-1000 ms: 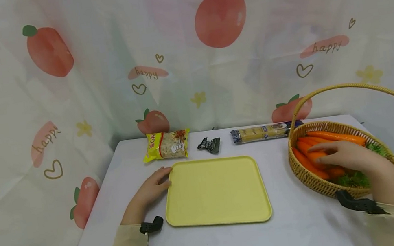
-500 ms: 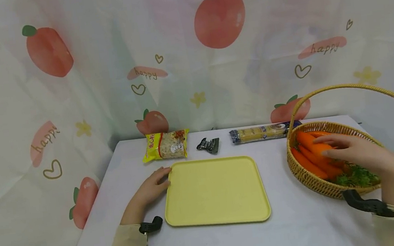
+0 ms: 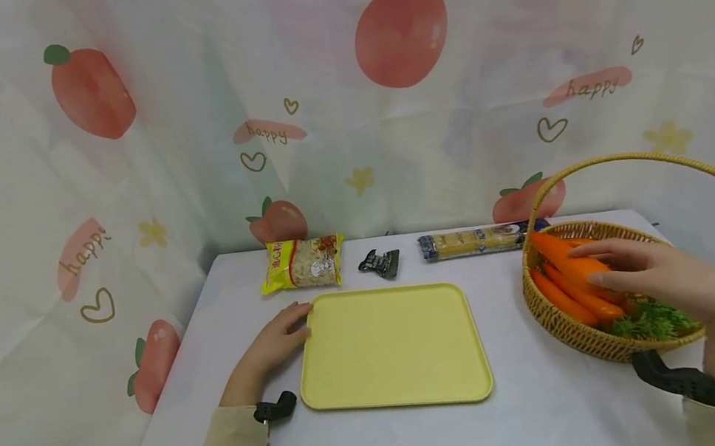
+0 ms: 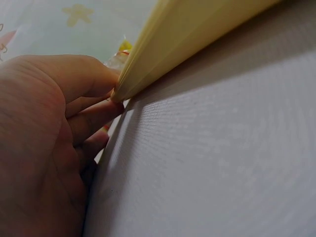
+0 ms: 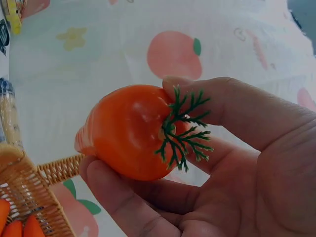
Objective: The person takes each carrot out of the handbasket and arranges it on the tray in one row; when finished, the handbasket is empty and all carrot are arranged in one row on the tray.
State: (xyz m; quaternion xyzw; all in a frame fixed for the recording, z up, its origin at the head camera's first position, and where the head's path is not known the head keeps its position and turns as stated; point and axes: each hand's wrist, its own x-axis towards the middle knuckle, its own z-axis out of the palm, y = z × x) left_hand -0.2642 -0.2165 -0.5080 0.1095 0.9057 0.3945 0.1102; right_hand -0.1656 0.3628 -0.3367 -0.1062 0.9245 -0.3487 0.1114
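My right hand [image 3: 659, 275] holds a plump orange carrot [image 3: 565, 257] over the basket; its thumb and fingers wrap the thick end in the right wrist view, where small green fronds [image 5: 185, 131] show at the top of the carrot. The yellow wicker basket [image 3: 561, 332] below holds several more carrots [image 3: 564, 298] and green tops [image 3: 654, 320]. A pale yellow rectangular tray [image 3: 393, 349] lies mid-table. My left hand [image 3: 278, 338] rests beside its upper left corner, fingertips at the rim. In the left wrist view, thumb and fingertips meet the tray's edge.
Along the back of the table lie a yellow snack bag [image 3: 304, 263], a small dark wrapped packet [image 3: 379, 263] and a long noodle packet [image 3: 476, 240], partly behind the basket. The basket's tall arched handle [image 3: 644, 155] rises over it. A printed cloth hangs behind.
My right hand has drawn back to the right and lifted the carrot, whose tip now rises at the basket's left rim. My left hand and the tray stay in place.
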